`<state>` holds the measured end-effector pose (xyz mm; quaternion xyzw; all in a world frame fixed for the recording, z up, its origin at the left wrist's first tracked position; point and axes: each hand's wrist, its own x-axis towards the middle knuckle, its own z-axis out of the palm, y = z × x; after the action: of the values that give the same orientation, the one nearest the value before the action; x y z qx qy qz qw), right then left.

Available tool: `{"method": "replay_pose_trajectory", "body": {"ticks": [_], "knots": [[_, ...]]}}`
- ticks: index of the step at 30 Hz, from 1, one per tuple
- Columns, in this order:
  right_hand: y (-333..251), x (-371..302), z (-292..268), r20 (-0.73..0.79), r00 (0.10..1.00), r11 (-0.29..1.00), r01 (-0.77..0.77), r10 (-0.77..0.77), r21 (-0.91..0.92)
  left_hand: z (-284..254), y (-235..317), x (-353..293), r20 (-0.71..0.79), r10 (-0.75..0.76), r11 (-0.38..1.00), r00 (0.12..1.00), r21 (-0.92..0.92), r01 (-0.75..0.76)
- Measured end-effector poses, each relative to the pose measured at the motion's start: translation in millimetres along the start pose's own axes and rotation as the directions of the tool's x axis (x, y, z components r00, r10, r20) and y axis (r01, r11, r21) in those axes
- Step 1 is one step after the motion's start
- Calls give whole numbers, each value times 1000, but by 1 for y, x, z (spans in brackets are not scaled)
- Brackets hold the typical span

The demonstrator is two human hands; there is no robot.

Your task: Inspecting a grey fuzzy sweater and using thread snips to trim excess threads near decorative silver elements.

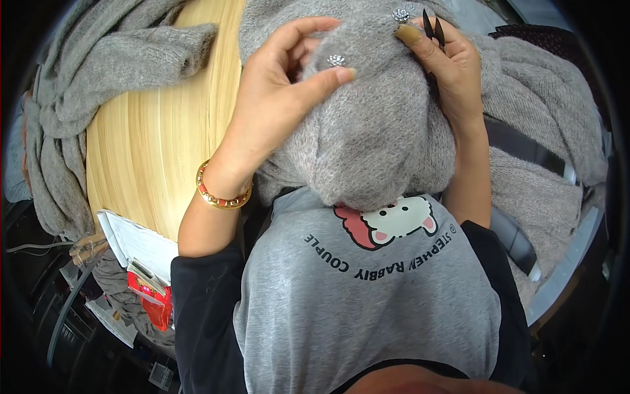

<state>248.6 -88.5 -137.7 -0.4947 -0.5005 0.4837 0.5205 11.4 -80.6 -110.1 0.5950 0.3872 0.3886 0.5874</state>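
A grey knitted garment (374,131) is bunched up in front of my chest. My left hand (279,88) grips its left side, the thumb lying on the knit just below a silver flower-shaped button (336,60). On the far right side of the bunch, my right hand (455,72) has its thumb against the fabric beside another silver flower button (401,14). Small black snips (432,29) are tucked in that same hand, with their pointed blades sticking up. A yellowish-brown cover (408,34) sits on the right thumb tip. Some fingers of both hands are hidden by knit.
More grey knitwear (138,72) lies over the left of the pale wooden table (157,138), and another heap (545,98) fills the right. A white tray-like box (134,233) and a red packet (156,305) are at the lower left. Dark straps (528,144) cross the right-hand heap.
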Motion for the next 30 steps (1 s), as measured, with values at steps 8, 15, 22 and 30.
{"method": "replay_pose_trajectory", "body": {"ticks": [8, 15, 22, 30], "knots": [[7, 5, -2, 48, 998, 999, -42, 42, 2, -8, 18, 3, 106, -140, 908, 985, -384, 170], [-19, -1, 5, 114, 993, 997, -12, 2, 81, -11, 25, 6, 115, -110, 866, 987, -476, 152], [-41, -33, -14, 760, 644, 862, -333, -89, 383, -6, 33, 33, 62, 115, 991, 991, 59, -119], [-43, -48, 13, 836, 544, 995, -99, 71, -20, 23, 34, 90, 365, -195, 927, 910, 372, 49]]}}
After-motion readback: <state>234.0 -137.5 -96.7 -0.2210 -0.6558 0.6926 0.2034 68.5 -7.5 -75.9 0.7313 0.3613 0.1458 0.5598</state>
